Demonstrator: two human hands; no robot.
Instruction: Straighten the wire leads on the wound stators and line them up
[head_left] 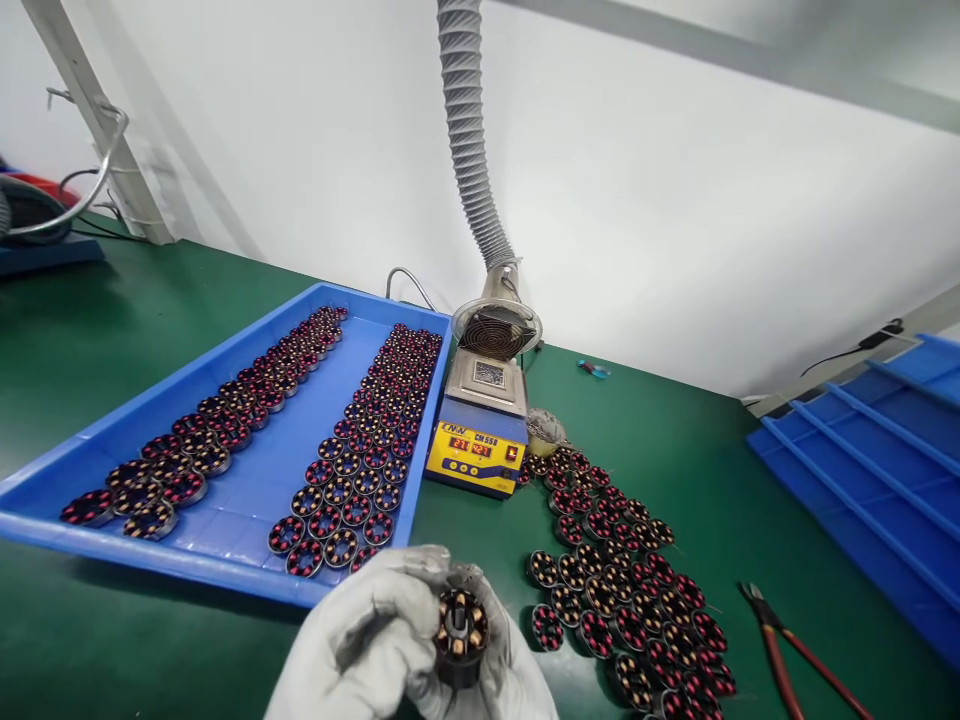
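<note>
A round black motor stator [462, 640] with copper-coloured windings is held up at the bottom centre, its wound face toward me. My left hand [367, 640], in a white glove, has its fingers curled and pressed against the stator's left side. My right hand [506, 655], also gloved in white, is closed round its right side and back. Beyond the hands stands a blue and yellow solder pot [480, 430] with a lit red display and a square metal opening on top. On the bench to the right lie several more stators [600, 595] with red or copper windings.
A blue tray [247, 500] on the left holds two bands of stators. A flexible exhaust duct [465, 130] hangs over the solder pot. Red-handled cutters [784, 635] lie at the right, near another blue tray [870, 480]. A small round container [544, 430] touches the pot's right side.
</note>
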